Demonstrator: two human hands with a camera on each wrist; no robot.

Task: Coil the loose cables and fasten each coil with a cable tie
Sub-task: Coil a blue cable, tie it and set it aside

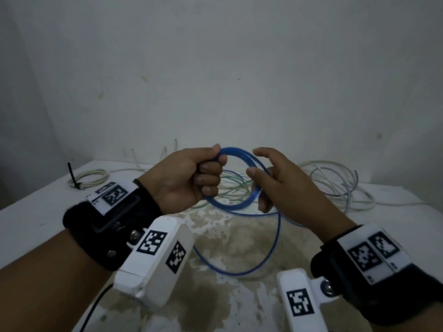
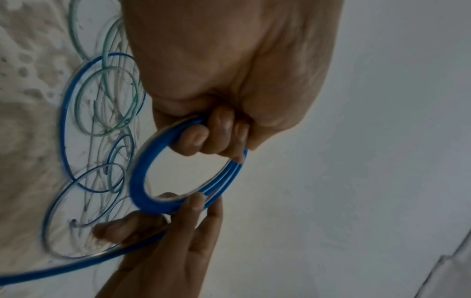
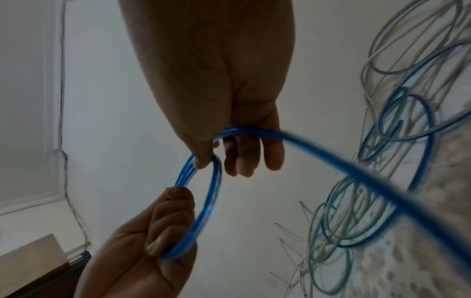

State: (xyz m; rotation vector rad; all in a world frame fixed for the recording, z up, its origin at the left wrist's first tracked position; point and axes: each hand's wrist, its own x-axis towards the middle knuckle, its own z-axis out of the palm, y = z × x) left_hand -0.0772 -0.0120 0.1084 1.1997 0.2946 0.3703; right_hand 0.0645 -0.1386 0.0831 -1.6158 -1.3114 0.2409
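Left hand: the left hand (image 1: pixel 189 178) was clenched in a fist round one side of the blue coil (image 1: pixel 239 178), fingers curled through the ring and thumb laid on top, at the centre of the head view.
Right hand: the right hand (image 1: pixel 278 183) held the opposite side of the coil, thumb and forefinger pinching the strands while the other fingers stayed loosely extended; in the right wrist view the free length of blue cable ran across those fingers (image 3: pixel 244 155).
Blue coil: several turns lay side by side in a ring, held up between the two hands above the table (image 1: pixel 36 212), just below mid-frame.
Orientation: the ring stood nearly upright, its open face turned toward the camera, its longer axis slanting from upper left to lower right.
Loose tail: the blue tail (image 1: pixel 271 255) dropped from the right hand in a wide loop over the stained patch of the table, low and centre in the frame.
Tangle behind: green cables (image 1: pixel 230 185) lay directly behind the coil, partly hidden by both hands; white cables (image 1: pixel 340 183) sprawled at the right of the frame.
Finished coil: a white coil (image 1: pixel 91 177) lay at the left, fastened with a black cable tie (image 1: pixel 73 176) whose end stuck upward.
Backdrop: a pale wall (image 1: pixel 215 68) filled the upper frame.
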